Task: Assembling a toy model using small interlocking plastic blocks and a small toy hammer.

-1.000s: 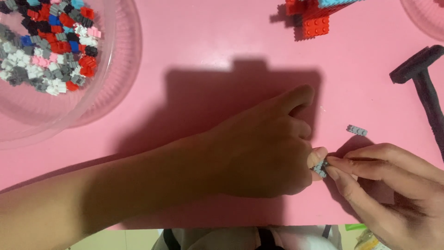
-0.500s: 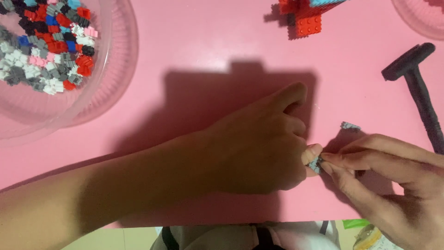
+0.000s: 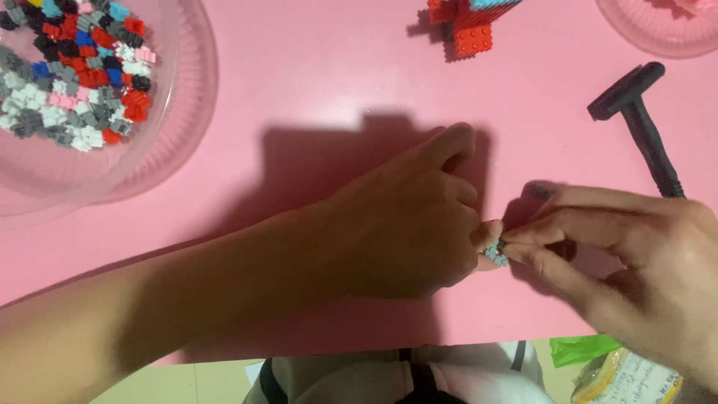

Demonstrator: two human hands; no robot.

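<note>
Near the lower middle of the frame, the left hand (image 3: 404, 224) and the right hand (image 3: 636, 254) meet on the pink table (image 3: 314, 97). Both pinch one tiny grey brick piece (image 3: 495, 254) between their fingertips. A clear bowl (image 3: 179, 97) of small colored bricks (image 3: 71, 75) sits at the upper left. A black hammer tool (image 3: 643, 127) lies at the upper right.

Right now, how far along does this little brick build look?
A red and blue brick model already stands at the table's far edge. The left hand and right hand pinch a tiny grey piece together. Many loose bricks remain in the clear bowl.
</note>
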